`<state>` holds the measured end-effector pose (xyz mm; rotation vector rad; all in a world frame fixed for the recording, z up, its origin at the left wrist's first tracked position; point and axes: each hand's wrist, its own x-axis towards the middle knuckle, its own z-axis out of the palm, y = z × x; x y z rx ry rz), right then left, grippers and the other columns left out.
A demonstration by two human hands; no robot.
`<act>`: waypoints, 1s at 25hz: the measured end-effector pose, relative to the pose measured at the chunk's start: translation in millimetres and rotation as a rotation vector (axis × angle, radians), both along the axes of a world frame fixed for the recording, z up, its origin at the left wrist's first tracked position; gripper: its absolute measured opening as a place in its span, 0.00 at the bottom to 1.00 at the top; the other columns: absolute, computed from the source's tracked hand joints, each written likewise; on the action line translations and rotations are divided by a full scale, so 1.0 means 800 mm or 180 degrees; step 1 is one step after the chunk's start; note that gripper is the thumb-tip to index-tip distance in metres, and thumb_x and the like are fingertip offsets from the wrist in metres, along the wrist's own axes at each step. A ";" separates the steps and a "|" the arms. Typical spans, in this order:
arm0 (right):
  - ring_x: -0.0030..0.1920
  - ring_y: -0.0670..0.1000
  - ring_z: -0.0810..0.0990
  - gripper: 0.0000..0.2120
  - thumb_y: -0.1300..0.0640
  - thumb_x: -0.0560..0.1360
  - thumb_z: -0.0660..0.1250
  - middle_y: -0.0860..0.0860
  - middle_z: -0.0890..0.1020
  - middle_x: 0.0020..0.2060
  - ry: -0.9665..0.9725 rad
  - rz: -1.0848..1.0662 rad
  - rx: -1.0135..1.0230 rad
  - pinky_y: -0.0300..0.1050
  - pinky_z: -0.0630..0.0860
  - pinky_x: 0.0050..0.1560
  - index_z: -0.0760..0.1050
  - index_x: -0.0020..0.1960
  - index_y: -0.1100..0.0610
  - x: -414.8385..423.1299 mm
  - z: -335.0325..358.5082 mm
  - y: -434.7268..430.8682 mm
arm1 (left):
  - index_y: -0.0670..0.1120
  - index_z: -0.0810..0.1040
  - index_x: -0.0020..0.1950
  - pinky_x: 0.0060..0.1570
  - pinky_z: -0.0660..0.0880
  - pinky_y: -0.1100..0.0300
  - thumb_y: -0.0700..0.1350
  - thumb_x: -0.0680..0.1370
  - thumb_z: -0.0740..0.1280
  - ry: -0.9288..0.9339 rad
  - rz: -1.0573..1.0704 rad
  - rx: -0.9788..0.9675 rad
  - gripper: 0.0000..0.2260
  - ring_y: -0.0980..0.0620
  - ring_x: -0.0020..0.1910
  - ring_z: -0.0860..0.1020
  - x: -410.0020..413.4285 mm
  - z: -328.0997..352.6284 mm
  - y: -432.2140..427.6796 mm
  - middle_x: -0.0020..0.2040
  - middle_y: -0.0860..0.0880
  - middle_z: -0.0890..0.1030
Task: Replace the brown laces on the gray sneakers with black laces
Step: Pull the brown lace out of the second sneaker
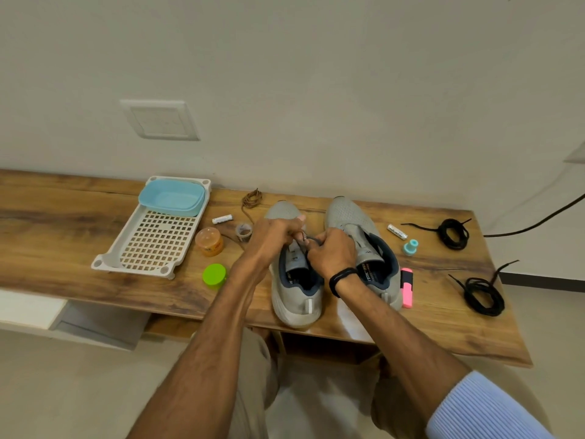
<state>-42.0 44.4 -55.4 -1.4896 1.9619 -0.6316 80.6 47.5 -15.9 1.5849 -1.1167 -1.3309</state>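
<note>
Sleeve: a pale blue ribbed sleeve (481, 407) covers the right arm at the lower right corner; both bare forearms reach up toward the table.
Table: a wooden table (47, 217) stands against a pale wall.
Tray: a white slotted tray (104, 261) lies at the left, with a blue tub (172, 198) in its far end.
Jars: an orange jar (209, 241) stands just right of the tray; a green tub (214, 275) sits nearer the front edge.
Small items: a white battery (222, 219) lies behind the orange jar, and a tape roll (243, 231) is just to its right.
Brown lace: the brown lace (252, 198) lies coiled near the back edge, beside the left sneaker's toe.
Left hand: the left hand (273, 237) has its fingers curled, pinching the dark lace over the tongue.
Dark lace: the dark lace (309, 238) shows as a short stretch between the two hands; its path through the eyelets is hidden.
Left sneaker: the left sneaker (296, 299) is gray, heel toward the camera, under both hands.
Right hand: the right hand (332, 253) has its fingers curled, pinching the same lace; a black wristband (343, 278) circles the wrist.
Right sneaker: the right sneaker (351, 217) lies just beside its mate, parallel to it.
Right-side items: a second battery (397, 232), a teal cap (411, 247) and a pink highlighter (407, 288) lie along the right sneaker's outer side.
Black laces: the far black coil (452, 232) and the near black coil (482, 294) lie well right of the sneakers, untouched.
</note>
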 end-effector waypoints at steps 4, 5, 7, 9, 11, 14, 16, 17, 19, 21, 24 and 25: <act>0.39 0.54 0.80 0.14 0.50 0.75 0.70 0.53 0.81 0.34 0.0040 -0.0004 -0.0014 0.43 0.73 0.37 0.81 0.37 0.59 0.000 0.000 -0.001 | 0.45 0.75 0.31 0.31 0.58 0.60 0.51 0.78 0.66 0.0456 0.0349 0.0189 0.18 0.57 0.24 0.63 0.004 0.008 0.000 0.22 0.55 0.69; 0.37 0.54 0.79 0.15 0.50 0.75 0.70 0.53 0.79 0.32 0.0089 -0.0005 -0.0012 0.43 0.72 0.36 0.79 0.35 0.59 0.001 -0.002 0.000 | 0.44 0.78 0.32 0.32 0.61 0.62 0.52 0.78 0.66 -0.0046 0.0232 0.0194 0.18 0.59 0.25 0.67 0.004 0.009 0.004 0.22 0.56 0.71; 0.36 0.53 0.78 0.15 0.50 0.75 0.70 0.53 0.78 0.32 0.0117 -0.0047 -0.0019 0.42 0.69 0.35 0.77 0.34 0.58 0.002 -0.004 -0.001 | 0.45 0.76 0.32 0.33 0.63 0.63 0.50 0.79 0.67 0.0048 0.0236 0.0029 0.16 0.59 0.25 0.68 0.005 0.011 0.006 0.23 0.56 0.72; 0.37 0.53 0.80 0.14 0.50 0.76 0.70 0.53 0.81 0.33 0.0075 -0.0043 -0.0030 0.41 0.70 0.35 0.81 0.36 0.59 0.002 -0.002 -0.001 | 0.49 0.68 0.31 0.32 0.55 0.60 0.47 0.78 0.65 0.1466 0.0583 -0.0136 0.16 0.56 0.24 0.60 0.011 0.014 0.002 0.23 0.53 0.65; 0.36 0.52 0.80 0.14 0.50 0.76 0.70 0.53 0.82 0.33 0.0047 0.0001 -0.0026 0.41 0.71 0.35 0.81 0.37 0.59 0.003 0.001 0.001 | 0.50 0.67 0.29 0.34 0.51 0.56 0.47 0.78 0.65 0.2200 0.0944 -0.0260 0.18 0.55 0.24 0.57 0.014 0.013 -0.006 0.22 0.53 0.63; 0.33 0.52 0.77 0.15 0.51 0.75 0.70 0.52 0.77 0.30 0.0085 0.0015 -0.0025 0.41 0.69 0.33 0.78 0.34 0.57 0.006 -0.001 0.002 | 0.49 0.79 0.28 0.32 0.61 0.59 0.54 0.79 0.66 0.0239 0.0682 -0.0448 0.21 0.58 0.24 0.66 0.018 0.002 -0.004 0.23 0.56 0.72; 0.34 0.52 0.77 0.14 0.51 0.75 0.70 0.51 0.77 0.30 0.0100 -0.0024 -0.0031 0.41 0.69 0.34 0.78 0.34 0.56 0.004 -0.002 0.000 | 0.48 0.77 0.29 0.38 0.66 0.59 0.51 0.77 0.69 0.0278 0.0521 -0.0464 0.17 0.58 0.26 0.67 0.017 0.003 -0.002 0.24 0.56 0.71; 0.35 0.52 0.77 0.13 0.51 0.75 0.70 0.51 0.77 0.31 0.0092 -0.0038 -0.0035 0.41 0.69 0.34 0.79 0.34 0.57 0.003 -0.003 -0.001 | 0.48 0.73 0.28 0.38 0.64 0.59 0.47 0.76 0.69 0.1045 0.0573 -0.0458 0.16 0.56 0.26 0.63 0.018 0.007 0.000 0.24 0.55 0.67; 0.35 0.51 0.78 0.13 0.51 0.75 0.71 0.51 0.79 0.31 0.0097 -0.0028 -0.0023 0.40 0.69 0.34 0.81 0.36 0.58 0.002 -0.001 -0.001 | 0.48 0.66 0.27 0.37 0.62 0.58 0.41 0.73 0.66 0.2713 0.1080 -0.0544 0.16 0.54 0.28 0.58 0.024 0.012 -0.002 0.22 0.52 0.61; 0.35 0.52 0.78 0.13 0.52 0.75 0.71 0.52 0.79 0.32 0.0105 -0.0006 0.0012 0.41 0.70 0.34 0.81 0.37 0.59 0.002 0.000 0.000 | 0.49 0.62 0.27 0.38 0.63 0.56 0.41 0.67 0.66 0.3427 0.1636 -0.0696 0.14 0.51 0.29 0.58 0.040 0.010 -0.006 0.23 0.51 0.58; 0.32 0.51 0.75 0.14 0.53 0.74 0.71 0.50 0.75 0.28 0.0115 -0.0087 -0.0039 0.41 0.68 0.33 0.75 0.32 0.56 0.002 0.002 0.001 | 0.51 0.66 0.32 0.36 0.63 0.56 0.47 0.69 0.65 0.3427 0.2200 -0.0531 0.09 0.51 0.30 0.63 0.056 0.007 -0.008 0.29 0.52 0.61; 0.32 0.50 0.74 0.14 0.53 0.74 0.71 0.49 0.74 0.27 0.0145 -0.0087 -0.0081 0.40 0.67 0.33 0.74 0.32 0.55 0.001 0.002 0.002 | 0.51 0.68 0.33 0.32 0.64 0.59 0.48 0.73 0.63 0.3095 0.2320 -0.0510 0.09 0.52 0.29 0.64 0.057 0.008 -0.006 0.30 0.52 0.64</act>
